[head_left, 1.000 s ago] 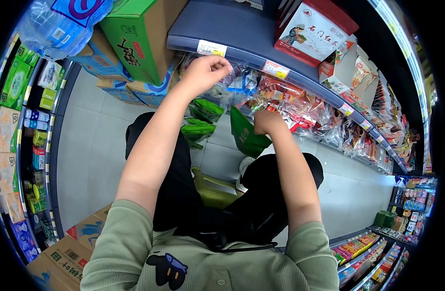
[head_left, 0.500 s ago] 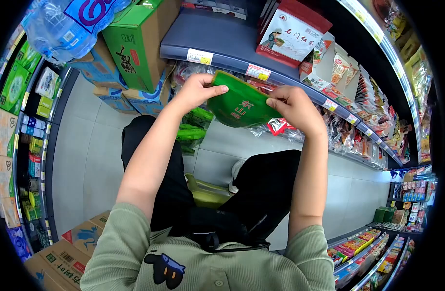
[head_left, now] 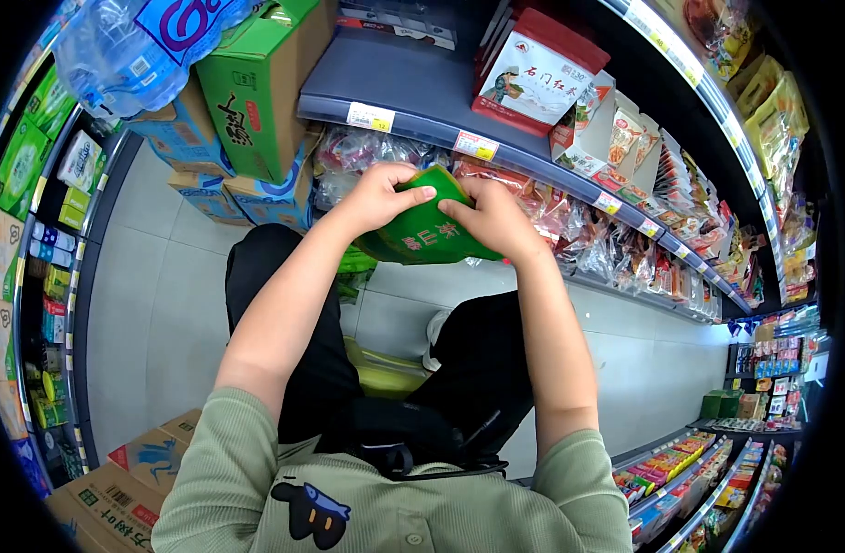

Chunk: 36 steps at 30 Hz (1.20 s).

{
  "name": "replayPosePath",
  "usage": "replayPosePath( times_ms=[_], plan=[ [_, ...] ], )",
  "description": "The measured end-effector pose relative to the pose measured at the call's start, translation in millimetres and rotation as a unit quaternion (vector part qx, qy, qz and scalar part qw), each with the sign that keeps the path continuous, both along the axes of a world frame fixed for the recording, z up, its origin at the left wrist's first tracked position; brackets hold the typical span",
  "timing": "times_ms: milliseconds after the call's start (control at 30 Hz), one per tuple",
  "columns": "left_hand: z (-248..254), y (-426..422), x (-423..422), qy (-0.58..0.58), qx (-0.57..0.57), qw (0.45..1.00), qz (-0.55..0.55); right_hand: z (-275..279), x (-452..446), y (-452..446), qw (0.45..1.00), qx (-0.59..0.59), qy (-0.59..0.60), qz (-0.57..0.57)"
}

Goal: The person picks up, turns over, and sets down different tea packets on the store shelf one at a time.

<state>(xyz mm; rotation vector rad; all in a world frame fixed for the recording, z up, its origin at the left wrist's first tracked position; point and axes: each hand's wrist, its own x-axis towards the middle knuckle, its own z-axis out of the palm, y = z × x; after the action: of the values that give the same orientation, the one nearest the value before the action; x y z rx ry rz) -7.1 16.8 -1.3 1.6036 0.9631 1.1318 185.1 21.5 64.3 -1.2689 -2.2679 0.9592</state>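
Green with reddish printed characters, the pouch (head_left: 421,238) lies directly between our two hands, about equally near each: our left hand (head_left: 387,195) pinches its upper left edge, our right hand (head_left: 496,217) grips its upper right, thumbs facing us. Its long lower edge runs roughly left to right. Beyond it, the grey shelf (head_left: 390,74) juts over clear-wrapped packets (head_left: 584,226), bearing a red-and-white tea bag (head_left: 538,78). We see the green carton (head_left: 252,111) standing left, other green packages (head_left: 353,263) beneath, and our knees (head_left: 268,249) flanking the space below.

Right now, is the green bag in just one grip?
No, the left grip and right grip both hold the green bag.
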Motion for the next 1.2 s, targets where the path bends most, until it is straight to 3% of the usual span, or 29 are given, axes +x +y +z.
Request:
replayPosePath(
  times_ms=[500,700,967,1133,1200],
  plan=[
    [8,1,-10,-0.030,0.039,0.999,-0.020,15,1,-2,0.999,0.018,-0.005,0.029],
    [16,1,-20,-0.115,0.036,0.992,0.022,22,26,-13,0.998,0.012,-0.050,0.030],
    [18,-3,-20,-0.165,-0.021,0.986,-0.011,28,52,-17,0.999,-0.035,-0.037,-0.017],
    [21,-3,-20,-0.218,-0.049,0.974,-0.027,20,73,-12,0.996,-0.045,0.051,-0.049],
    [24,-5,-22,-0.322,-0.096,0.941,-0.033,-1,92,-1,0.987,-0.092,0.117,-0.058]
  ],
)
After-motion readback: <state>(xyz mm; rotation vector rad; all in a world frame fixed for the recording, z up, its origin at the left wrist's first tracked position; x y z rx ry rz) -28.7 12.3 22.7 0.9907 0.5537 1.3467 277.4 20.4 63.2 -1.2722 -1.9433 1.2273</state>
